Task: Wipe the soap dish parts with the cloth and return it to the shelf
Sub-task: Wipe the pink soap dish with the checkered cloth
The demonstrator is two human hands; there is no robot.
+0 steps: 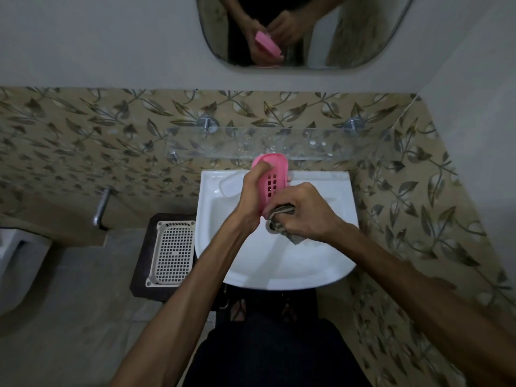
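Fingers (258,174) of the left hand (252,196) curl round the pink dish (275,174), gripping it along one long side so its slotted face tilts toward the person and the cloth can reach it. Fingers (282,203) of the right hand (303,212) are bunched round the grey cloth (279,219), holding it in a wad pressed against the near end of the dish, just below the slots. Holding both over the sink (279,263) makes sense to me: drips fall into the basin and not on the floor.

Both forearms reach forward and converge, the left wrist bent inward, the right wrist cocked so the knuckles face up.

Just left of the left fingers, on the sink's rim, lies a clear part (227,184), likely the dish's other piece; whether it is wiped already I cannot tell. Beyond the fingers hangs the glass shelf (321,141), speckled with droplets, where the dish is due to go. Above, the mirror (363,29) repeats the hands.
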